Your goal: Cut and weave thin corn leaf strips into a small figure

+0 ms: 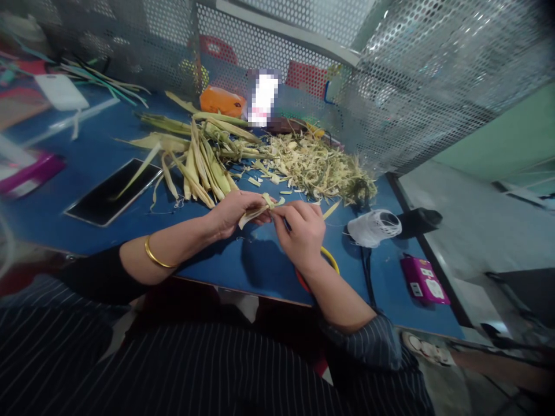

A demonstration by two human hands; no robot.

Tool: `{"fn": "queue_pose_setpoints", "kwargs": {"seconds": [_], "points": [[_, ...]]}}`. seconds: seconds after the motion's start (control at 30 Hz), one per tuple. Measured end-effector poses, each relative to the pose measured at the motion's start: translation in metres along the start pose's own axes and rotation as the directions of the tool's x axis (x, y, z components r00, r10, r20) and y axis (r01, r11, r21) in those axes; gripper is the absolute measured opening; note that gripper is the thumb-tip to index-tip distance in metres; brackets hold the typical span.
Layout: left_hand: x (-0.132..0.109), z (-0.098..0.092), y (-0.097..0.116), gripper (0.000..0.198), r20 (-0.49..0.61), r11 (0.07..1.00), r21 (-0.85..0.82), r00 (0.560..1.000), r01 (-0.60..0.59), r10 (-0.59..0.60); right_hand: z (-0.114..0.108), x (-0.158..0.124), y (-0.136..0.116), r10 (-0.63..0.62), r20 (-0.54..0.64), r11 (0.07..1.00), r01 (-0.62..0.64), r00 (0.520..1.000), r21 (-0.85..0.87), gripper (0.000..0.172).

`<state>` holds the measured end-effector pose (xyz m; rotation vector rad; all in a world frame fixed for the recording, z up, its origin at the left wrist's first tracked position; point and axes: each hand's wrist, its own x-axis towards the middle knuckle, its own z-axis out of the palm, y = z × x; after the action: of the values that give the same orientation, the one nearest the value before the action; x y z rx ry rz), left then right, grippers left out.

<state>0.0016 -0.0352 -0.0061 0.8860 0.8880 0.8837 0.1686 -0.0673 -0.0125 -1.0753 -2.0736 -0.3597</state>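
My left hand (236, 212) is closed around a small piece of pale husk (250, 215), near the table's front edge. Touching the piece's right end, my right hand (302, 231) has its fingers pinched together; what lies between its fingertips is too small to make out. Behind my left hand lies a pile of long yellow-green husks (202, 156). A heap of shredded husk scraps (314, 164) is spread beyond my right hand. Small cut bits lie on the blue table (269, 260) between the two.
Left stands a dark phone (113, 192), lying flat. An orange packet (222, 101) and perforated metal screen (277, 37) are behind. White thread spool (373, 227), black spool (420, 222) and purple box (425, 279) are right. A yellow ring edge (330, 260) shows beside my right wrist.
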Motion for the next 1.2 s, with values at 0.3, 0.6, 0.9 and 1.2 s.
{"fn": "queue_pose_setpoints", "kwargs": {"seconds": [0.3,0.6,0.9,1.2], "points": [[-0.001,-0.001,0.001,0.015,0.042,0.998,-0.043,0.998,-0.038,0.04,-0.002,0.001,0.0,-0.079,0.04,0.992,0.082,0.996,-0.094,0.011],[0.004,0.0,-0.009,0.023,-0.043,0.996,-0.083,0.999,-0.034,0.03,0.003,0.001,-0.004,-0.163,0.032,0.979,0.166,0.986,-0.115,0.011],[-0.001,0.005,-0.01,0.029,-0.005,0.996,-0.076,0.999,0.045,-0.046,0.011,0.0,-0.009,-0.435,0.169,0.881,0.457,0.884,-0.122,0.022],[0.001,0.006,-0.008,0.018,-0.063,1.0,-0.003,0.998,0.009,-0.01,0.013,0.001,0.001,0.279,0.019,0.904,-0.269,0.96,0.333,0.018]]}}
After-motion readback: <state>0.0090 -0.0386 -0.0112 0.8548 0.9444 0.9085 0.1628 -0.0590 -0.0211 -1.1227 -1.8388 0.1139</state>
